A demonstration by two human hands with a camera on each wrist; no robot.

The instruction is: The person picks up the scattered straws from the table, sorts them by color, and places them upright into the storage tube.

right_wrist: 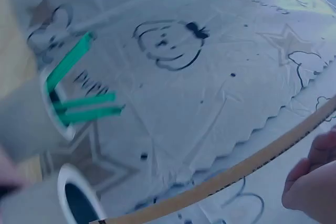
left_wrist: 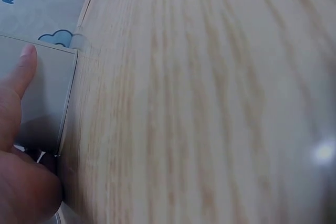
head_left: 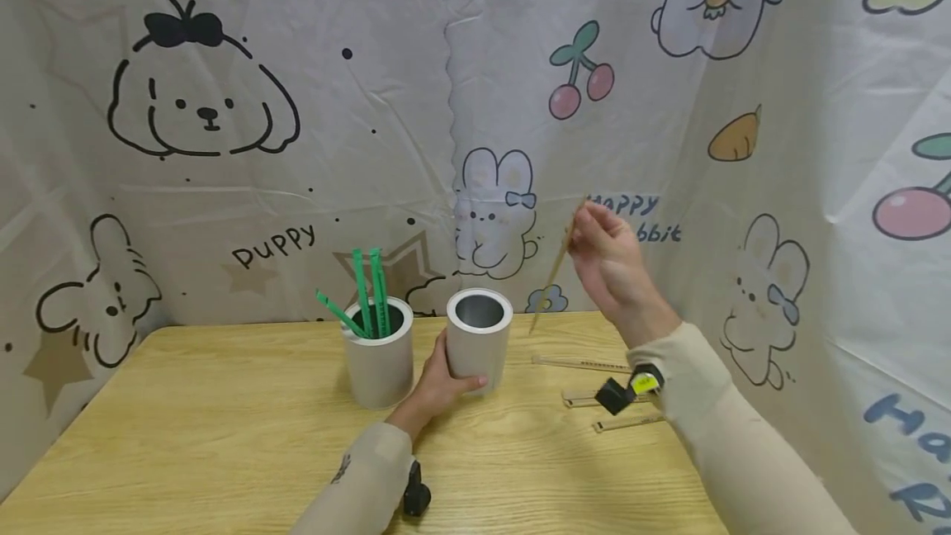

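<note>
My left hand grips an upright white cylindrical cup with a dark grey inside, thumb across its front. The left wrist view shows the thumb flat along the cup's side. To its left stands a matching white cup with several green strips leaning out of it. Raised to the right of the gripped cup, my right hand pinches the upper end of a thin tan strip. The strip slants down toward the table, its lower end right of the cup. Small dark marks run along it in the right wrist view.
Several more tan strips lie on the wooden table at the right, partly behind my right sleeve and its wrist camera. A printed cloth hangs behind the table and along its sides.
</note>
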